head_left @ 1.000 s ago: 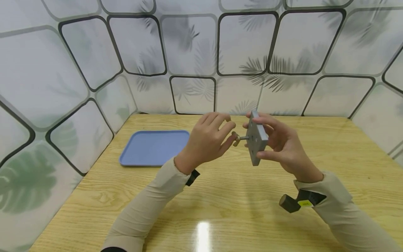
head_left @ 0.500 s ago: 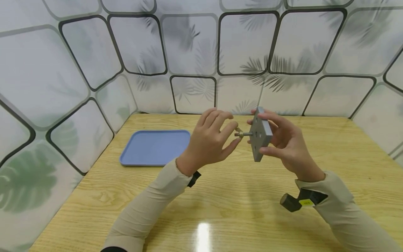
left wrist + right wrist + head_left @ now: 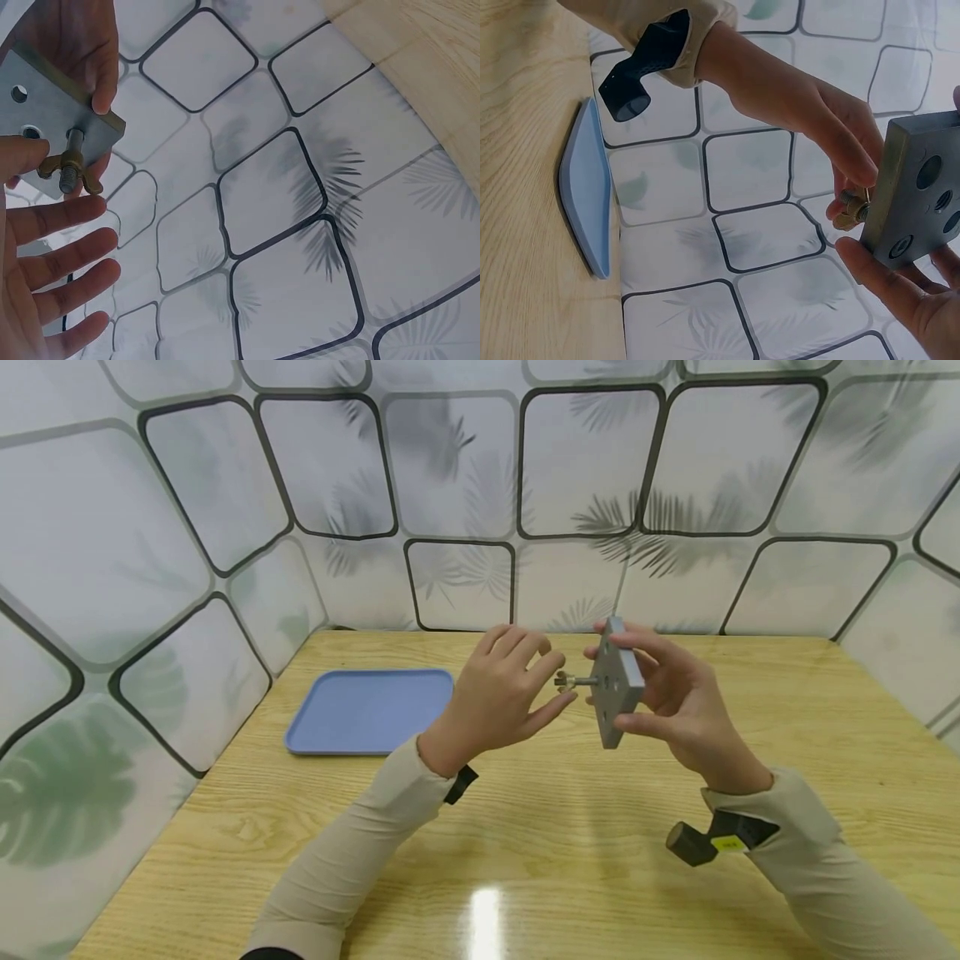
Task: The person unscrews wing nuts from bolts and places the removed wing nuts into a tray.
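My right hand grips a grey metal plate by its edges, thumb on the near side and fingers on the far side. The plate is held up on edge above the table and has several round holes. A threaded bolt sticks out of its left face and carries a brass wing nut. Beside the nut is my left hand, its thumb at one wing and its index fingertip just below the other, fingers spread and fairly straight. In the right wrist view, the left fingers partly hide the wing nut.
A blue rectangular tray lies on the wooden table, left of the hands. A patterned cloth wall stands behind the table and along its left side. Dark wrist cameras are strapped over the sleeves.
The wing nut has turned on the bolt, and its wings stand at another angle. The plate shifted slightly right, then a little back. My left thumb and index finger have moved apart around the nut.
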`<state>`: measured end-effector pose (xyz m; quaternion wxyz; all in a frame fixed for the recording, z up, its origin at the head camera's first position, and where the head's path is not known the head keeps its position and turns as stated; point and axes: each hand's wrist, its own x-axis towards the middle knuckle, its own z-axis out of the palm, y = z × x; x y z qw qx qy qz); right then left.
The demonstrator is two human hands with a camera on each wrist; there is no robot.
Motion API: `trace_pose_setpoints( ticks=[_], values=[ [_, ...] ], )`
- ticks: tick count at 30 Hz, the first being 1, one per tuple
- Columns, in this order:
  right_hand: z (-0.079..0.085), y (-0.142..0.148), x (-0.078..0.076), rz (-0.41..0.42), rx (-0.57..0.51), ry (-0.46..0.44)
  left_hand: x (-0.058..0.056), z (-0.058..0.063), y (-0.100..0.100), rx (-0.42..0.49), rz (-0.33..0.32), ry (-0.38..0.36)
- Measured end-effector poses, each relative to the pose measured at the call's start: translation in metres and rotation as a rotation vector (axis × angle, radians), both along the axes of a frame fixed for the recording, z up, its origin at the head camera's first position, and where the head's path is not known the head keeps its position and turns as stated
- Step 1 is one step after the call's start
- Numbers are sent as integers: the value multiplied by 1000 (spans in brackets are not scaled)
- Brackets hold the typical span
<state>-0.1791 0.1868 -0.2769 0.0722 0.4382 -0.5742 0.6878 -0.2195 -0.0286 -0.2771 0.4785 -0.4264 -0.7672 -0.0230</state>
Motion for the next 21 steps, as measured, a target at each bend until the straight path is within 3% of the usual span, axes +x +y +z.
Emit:
trace_pose_setpoints(
  ticks=[9, 15, 21],
  values=[
    [-4, -2, 0, -27, 10, -32, 4, -2, 5, 49, 16, 45],
    [-3, 0, -1, -27, -21, -32, 5, -4, 10, 125, -64, 133],
    [0, 2, -1, 36, -80, -32, 4, -4, 8, 99, -99, 156]
  ],
)
